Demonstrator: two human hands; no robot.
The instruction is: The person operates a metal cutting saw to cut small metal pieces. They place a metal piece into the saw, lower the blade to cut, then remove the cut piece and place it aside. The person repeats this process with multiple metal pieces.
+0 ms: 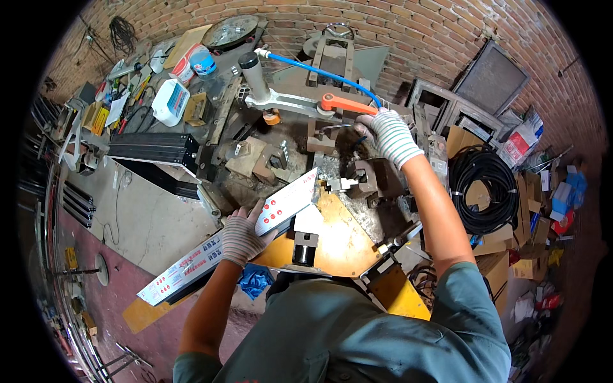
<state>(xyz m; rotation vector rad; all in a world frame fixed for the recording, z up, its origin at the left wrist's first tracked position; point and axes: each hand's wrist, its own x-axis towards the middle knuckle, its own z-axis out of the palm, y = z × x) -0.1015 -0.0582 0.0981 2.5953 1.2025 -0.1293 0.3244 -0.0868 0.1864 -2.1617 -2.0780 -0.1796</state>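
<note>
My left hand (242, 237), in a striped knit glove, grips a long metal profile (191, 267) covered in white printed film with red dots. The profile lies slanted, its angled far end over a yellowish plate (341, 236). My right hand (391, 135), gloved alike, is closed beside the tip of an orange lever handle (348, 104). A blue air hose (319, 69) runs down to this hand, and a thin metal tube (337, 126) juts out by the fingers. It looks like an air blow gun, its body mostly hidden. Metal clamp blocks (367, 179) sit below that hand.
Black profiles (153, 150) lie stacked at left, near a white jug (170, 102) and scattered tools. A grey upright cylinder (254, 76) rises behind the clamps. Coiled black cable (483, 189) and cardboard boxes fill the right. A brick wall (402, 32) closes off the back.
</note>
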